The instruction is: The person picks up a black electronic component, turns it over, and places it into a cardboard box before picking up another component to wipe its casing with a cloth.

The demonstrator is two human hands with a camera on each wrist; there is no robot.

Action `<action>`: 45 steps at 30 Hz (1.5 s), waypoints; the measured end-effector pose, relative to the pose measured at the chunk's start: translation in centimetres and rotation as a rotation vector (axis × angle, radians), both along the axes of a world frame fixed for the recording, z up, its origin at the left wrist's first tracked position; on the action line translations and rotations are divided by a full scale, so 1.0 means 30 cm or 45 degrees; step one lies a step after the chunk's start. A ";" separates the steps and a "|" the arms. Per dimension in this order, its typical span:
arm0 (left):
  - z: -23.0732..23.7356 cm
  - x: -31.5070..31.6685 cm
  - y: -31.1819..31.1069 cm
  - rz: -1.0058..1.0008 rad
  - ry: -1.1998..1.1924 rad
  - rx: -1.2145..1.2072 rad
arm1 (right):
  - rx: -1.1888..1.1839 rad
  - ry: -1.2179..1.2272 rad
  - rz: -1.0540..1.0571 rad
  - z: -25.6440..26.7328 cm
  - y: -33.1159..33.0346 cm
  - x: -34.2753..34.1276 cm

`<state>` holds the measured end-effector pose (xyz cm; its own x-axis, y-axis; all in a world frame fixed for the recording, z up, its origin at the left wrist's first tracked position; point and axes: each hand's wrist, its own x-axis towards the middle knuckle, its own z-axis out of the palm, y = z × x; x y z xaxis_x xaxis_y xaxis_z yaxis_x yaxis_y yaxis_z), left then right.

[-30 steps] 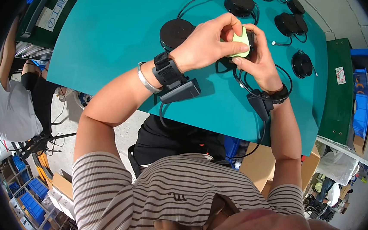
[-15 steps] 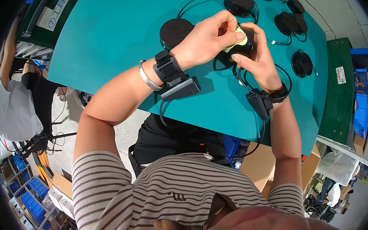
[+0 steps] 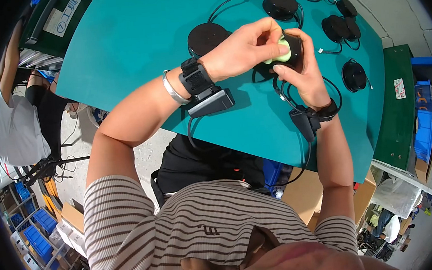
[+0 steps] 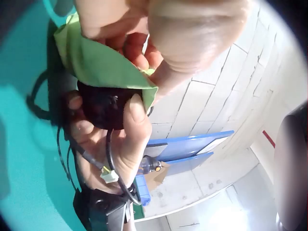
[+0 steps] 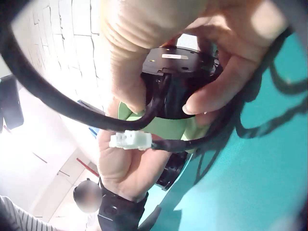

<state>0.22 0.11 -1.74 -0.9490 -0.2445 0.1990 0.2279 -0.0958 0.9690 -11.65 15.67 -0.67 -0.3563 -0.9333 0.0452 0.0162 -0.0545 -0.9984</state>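
My left hand (image 3: 242,51) pinches a light green cloth (image 3: 285,57) between thumb and fingers and holds it against a round black device (image 3: 294,47). In the left wrist view the cloth (image 4: 101,60) drapes over one face of the device (image 4: 108,106). The right hand (image 3: 309,79) grips the device by its sides, thumb on the near side and fingers curled round the far side. A black cable from it loops by the right wrist and ends in a white connector (image 5: 132,140). The right wrist view shows a small white label on the device's flat face (image 5: 178,60).
A larger black disc (image 3: 207,39) lies on the green table (image 3: 128,50) by my left forearm. Several similar discs with cables, such as one (image 3: 355,75) at the right, lie along the far and right sides. A wall stands beyond the far right edge.
The cloth in my left hand first slid left across the device, then back right and slightly down. The right hand has kept its grip on the device in nearly the same place.
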 end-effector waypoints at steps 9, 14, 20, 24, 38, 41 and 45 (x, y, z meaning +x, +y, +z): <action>0.003 0.001 0.008 0.083 -0.126 -0.113 | 0.029 0.081 -0.001 0.005 -0.001 0.003; -0.001 0.009 0.017 0.016 0.062 -0.186 | 0.039 -0.044 0.021 0.008 0.013 -0.009; 0.008 0.005 0.016 0.093 -0.129 -0.102 | 0.089 0.097 0.006 0.013 0.005 -0.001; 0.038 0.015 0.023 0.144 -0.127 0.146 | -0.039 0.071 0.065 -0.009 0.003 -0.014; 0.032 0.022 0.002 0.175 -0.048 0.070 | -0.020 -0.201 0.029 0.013 0.018 -0.029; 0.030 0.023 0.004 0.170 -0.017 0.097 | -0.019 -0.315 0.141 0.011 0.027 -0.055; 0.028 0.020 0.004 0.185 0.065 0.086 | -0.067 -0.421 0.131 0.013 0.034 -0.053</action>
<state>0.83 0.24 -0.91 -0.8918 -0.3927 0.2245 0.2929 -0.1232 0.9482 -13.25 16.70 -0.29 -0.2637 -0.9646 -0.0082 0.3462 -0.0867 -0.9341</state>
